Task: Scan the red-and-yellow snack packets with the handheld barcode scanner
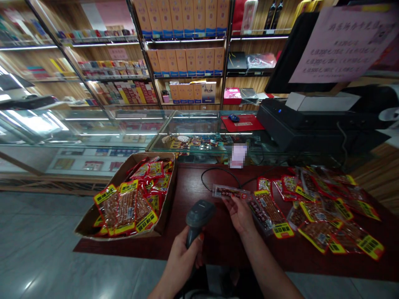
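Observation:
My left hand [183, 253] is wrapped round the handle of a dark grey barcode scanner [199, 214], its head raised above the wooden counter. In my right hand [240, 214] is a narrow clear snack packet [230, 192] with dark contents, gripped near its right end. Close by my right wrist lie a yellow-and-red snack packet [272, 211] and another dark slim packet. To the left of the scanner stands a cardboard box [170, 195] filled with several red-and-yellow snack packets [127, 203].
A pile of snack packets [324, 220] spreads over the counter's right side. Behind the counter [190, 178] are a glass display case [162, 128], a red mouse pad [246, 123] and a monitor [289, 54] above a black cash drawer [289, 128]. A cable [205, 172] loops near the packet.

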Tool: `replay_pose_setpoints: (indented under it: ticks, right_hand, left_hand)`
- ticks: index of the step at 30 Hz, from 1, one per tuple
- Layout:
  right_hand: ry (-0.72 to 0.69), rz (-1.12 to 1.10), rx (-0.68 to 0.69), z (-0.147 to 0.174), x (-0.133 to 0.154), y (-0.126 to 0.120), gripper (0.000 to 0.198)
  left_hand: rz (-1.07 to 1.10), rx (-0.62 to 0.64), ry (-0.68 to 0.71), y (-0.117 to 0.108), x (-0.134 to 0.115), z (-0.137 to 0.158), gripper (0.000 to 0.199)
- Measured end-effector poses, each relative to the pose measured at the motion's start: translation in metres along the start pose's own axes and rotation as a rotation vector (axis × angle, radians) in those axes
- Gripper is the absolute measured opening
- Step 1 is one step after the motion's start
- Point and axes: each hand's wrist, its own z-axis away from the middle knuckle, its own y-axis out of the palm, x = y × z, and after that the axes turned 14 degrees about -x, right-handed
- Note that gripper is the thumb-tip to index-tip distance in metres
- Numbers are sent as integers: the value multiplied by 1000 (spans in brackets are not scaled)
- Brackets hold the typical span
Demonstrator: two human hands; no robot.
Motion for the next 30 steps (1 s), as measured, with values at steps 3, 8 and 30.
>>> replay_pose_setpoints:
  ticks: [3, 8, 30]
  right_hand:
    - [6, 27, 21, 2, 6, 2, 30]
    - [43, 111, 124, 12, 13, 36, 32]
    - [-667, 1350, -100, 4, 108, -46, 45]
  left_hand:
    - [10, -25, -2, -2, 1, -2, 49]
    - [76, -139, -100, -13, 14, -4, 53]
    - [144, -180, -189, -15, 24, -12, 63]
